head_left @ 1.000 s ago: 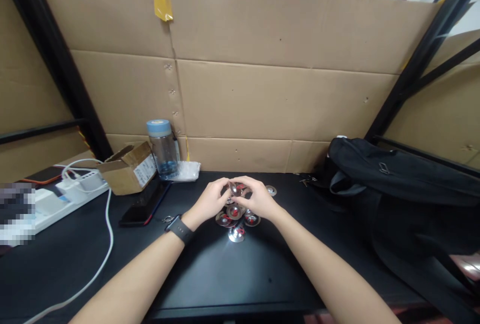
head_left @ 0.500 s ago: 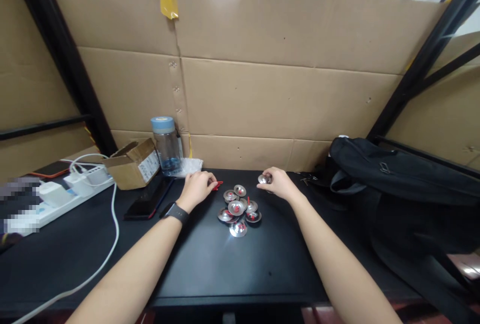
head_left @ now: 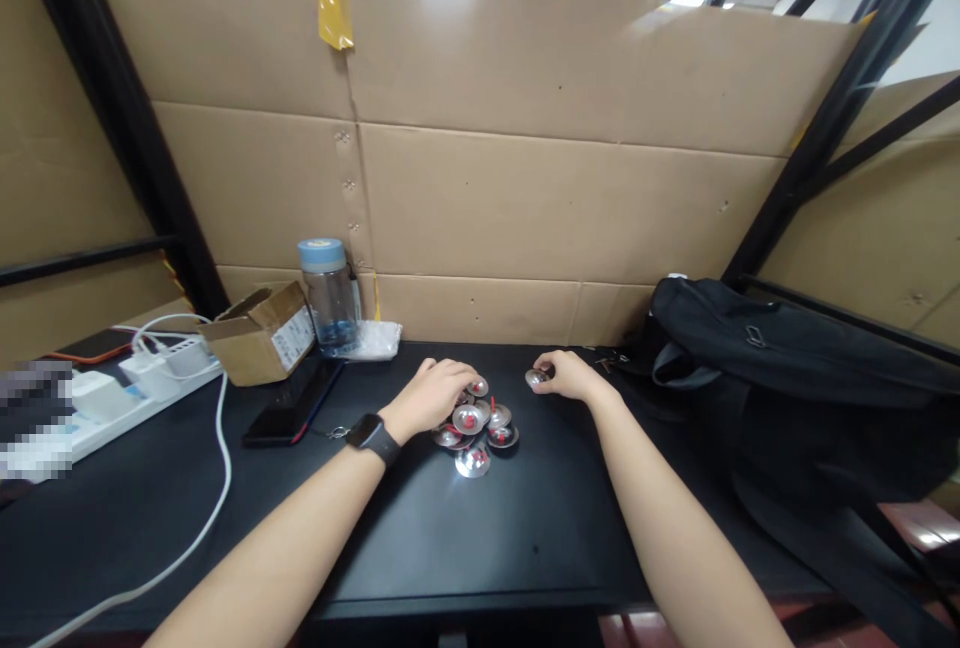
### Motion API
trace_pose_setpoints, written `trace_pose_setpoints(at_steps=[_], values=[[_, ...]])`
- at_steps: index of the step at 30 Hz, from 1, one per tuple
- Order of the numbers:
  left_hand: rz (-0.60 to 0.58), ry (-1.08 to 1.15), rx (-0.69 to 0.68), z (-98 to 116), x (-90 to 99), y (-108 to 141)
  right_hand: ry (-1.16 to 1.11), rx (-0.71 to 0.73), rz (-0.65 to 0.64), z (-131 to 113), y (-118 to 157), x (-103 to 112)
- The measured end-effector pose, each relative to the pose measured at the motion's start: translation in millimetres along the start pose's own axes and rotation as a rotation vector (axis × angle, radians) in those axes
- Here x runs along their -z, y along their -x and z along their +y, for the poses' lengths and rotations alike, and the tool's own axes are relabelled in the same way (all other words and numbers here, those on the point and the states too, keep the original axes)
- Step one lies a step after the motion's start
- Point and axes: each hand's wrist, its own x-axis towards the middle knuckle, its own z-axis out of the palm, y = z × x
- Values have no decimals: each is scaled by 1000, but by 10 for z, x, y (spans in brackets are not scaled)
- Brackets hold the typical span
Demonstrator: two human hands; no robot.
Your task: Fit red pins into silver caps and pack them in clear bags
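Note:
Several small shiny metal discs with raised centres and red loops lie in a loose pile (head_left: 469, 418) on the black table (head_left: 480, 538). My left hand (head_left: 439, 392) reaches over the pile's back left, its curled fingers at a disc (head_left: 478, 386) there; the fingertips are partly hidden, so I cannot tell whether they grip it. Right of the pile, my right hand (head_left: 561, 374) pinches another metal disc (head_left: 536, 378) between thumb and fingers, low over the table and apart from the pile.
At the left are a power strip (head_left: 112, 418) with white cables, an open cardboard box (head_left: 259, 338), a blue-lidded bottle (head_left: 328, 298) and a dark phone (head_left: 289, 413). A black backpack (head_left: 810, 378) lies at the right. Cardboard (head_left: 480, 208) walls the back.
My left hand has moved right from beside the pile onto its back left discs; the red piece at its fingertips no longer shows. My right hand keeps its disc, slightly farther right and lower.

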Motion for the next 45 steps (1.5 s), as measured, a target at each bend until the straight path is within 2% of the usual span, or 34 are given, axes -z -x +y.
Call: trace_pose_setpoints(at_steps=[3,6,14,20,24,31,36,45], values=[[-81,-1,-23,55,-64,-74,8,-18,5,12,3,12],[-105,-36,-1,17,-95,-98,14,-18,32,5,-2,2],[-98,-91,-51,22,-127,-129,63,-12,79,-87,28,25],[-83,-211,12,46,-148,-167,128,-96,94,-166,61,59],[-40,-261,32,78,-135,-161,159,-102,105,-150,45,44],[-78,-173,33,49,-158,-141,157,-101,88,-125,39,-5],[-34,-134,28,0,-197,-137,147,-100,78,-122,31,-28],[-111,-317,91,39,-64,-157,127,-90,82,-135,45,-13]])
